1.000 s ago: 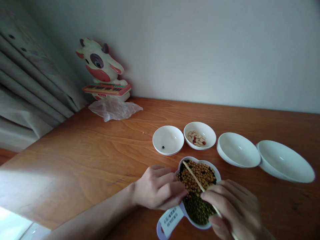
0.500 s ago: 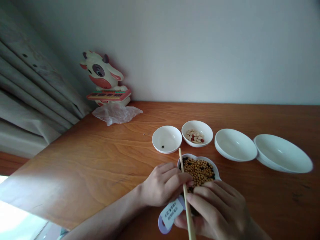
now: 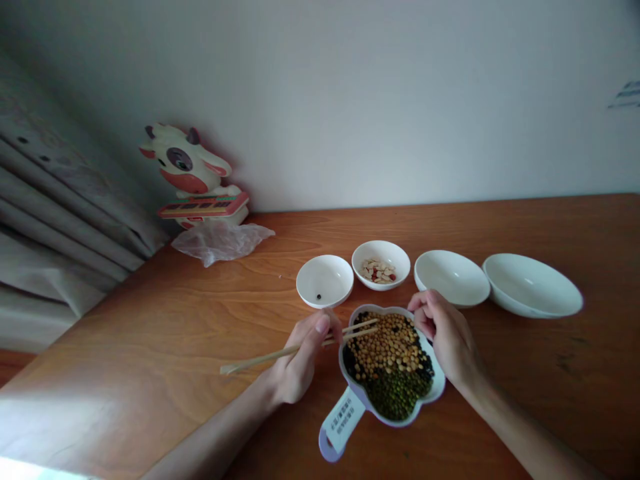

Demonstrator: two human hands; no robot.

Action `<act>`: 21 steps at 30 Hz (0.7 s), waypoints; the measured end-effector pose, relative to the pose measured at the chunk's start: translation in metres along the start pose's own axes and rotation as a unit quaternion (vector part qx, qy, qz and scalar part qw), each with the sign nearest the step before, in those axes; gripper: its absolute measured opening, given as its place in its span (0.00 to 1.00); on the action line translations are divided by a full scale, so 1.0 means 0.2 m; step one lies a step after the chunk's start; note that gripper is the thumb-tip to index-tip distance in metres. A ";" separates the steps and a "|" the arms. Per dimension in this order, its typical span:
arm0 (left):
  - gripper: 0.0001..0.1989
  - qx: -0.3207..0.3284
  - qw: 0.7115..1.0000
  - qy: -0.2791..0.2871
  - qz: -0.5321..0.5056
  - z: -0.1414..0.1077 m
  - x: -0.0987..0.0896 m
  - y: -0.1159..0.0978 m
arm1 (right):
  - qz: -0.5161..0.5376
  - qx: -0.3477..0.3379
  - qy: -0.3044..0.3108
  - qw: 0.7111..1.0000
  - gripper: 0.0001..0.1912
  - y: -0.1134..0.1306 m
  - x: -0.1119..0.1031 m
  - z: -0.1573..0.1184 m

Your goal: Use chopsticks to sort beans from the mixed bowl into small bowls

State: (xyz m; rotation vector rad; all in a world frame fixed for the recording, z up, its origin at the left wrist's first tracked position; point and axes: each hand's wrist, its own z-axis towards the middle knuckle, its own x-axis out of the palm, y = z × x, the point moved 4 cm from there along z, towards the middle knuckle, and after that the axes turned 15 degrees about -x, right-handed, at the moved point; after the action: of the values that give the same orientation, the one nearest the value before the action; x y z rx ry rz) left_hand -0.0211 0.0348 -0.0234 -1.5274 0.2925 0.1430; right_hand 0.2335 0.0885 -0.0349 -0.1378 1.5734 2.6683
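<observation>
— While the left hand (image 3: 305,353) closes narrow around a pair of wooden chopsticks (image 3: 270,357), their tips reaching over the rim of a white lobed dish (image 3: 440,387), the right hand (image 3: 447,330) holds nothing and stays half open, its fingers (image 3: 423,308) at the dish's far edge. Where's the risk in this frame?

— The dish, on a wooden table (image 3: 150,320), is heaped with yellow soybeans (image 3: 387,347), green mung beans (image 3: 395,397) and black beans (image 3: 425,367), the piles touching. A careless jab from the chopsticks could scatter them or blur the piles. A knock on the paper tag (image 3: 343,420) hanging off the handle could tip the dish.

— And around it?

— Just past the left hand sits a small bowl (image 3: 325,281) holding one black bean (image 3: 319,297), close enough for a swinging knuckle to catch. Next comes a bowl (image 3: 381,248) of pale seeds (image 3: 377,271). The right hand stands between the dish and a shallow bowl (image 3: 453,279), with a wider bowl (image 3: 533,285) beyond. Farther back: a plastic bag (image 3: 220,241), a toy cow (image 3: 185,163), a curtain (image 3: 60,200)
</observation>
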 end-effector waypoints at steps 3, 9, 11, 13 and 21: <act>0.30 -0.024 0.999 0.017 0.039 0.02 0.00 0.04 | 0.017 0.010 -0.005 1.000 0.28 -0.03 0.02 0.01; 0.30 0.017 0.985 0.137 0.108 0.08 0.00 -0.07 | 0.060 0.028 0.055 0.996 0.26 -0.06 0.08 -0.03; 0.34 0.031 0.975 0.191 0.110 0.09 -0.01 -0.12 | 0.066 0.031 0.070 0.995 0.27 -0.06 0.09 -0.03; 0.36 0.038 0.970 0.224 0.091 0.10 -0.03 -0.12 | 0.069 0.032 0.078 0.994 0.27 -0.05 0.08 -0.04; 0.32 0.022 0.995 0.091 0.039 0.06 -0.07 0.07 | 0.072 0.040 0.095 0.992 0.27 -0.05 0.08 -0.04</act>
State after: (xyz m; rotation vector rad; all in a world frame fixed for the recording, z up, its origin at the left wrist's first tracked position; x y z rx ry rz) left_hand -0.0369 0.0485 -0.0330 -1.4889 0.4981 0.0594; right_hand 0.2194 0.0858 -0.0494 -0.2945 1.8077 2.7672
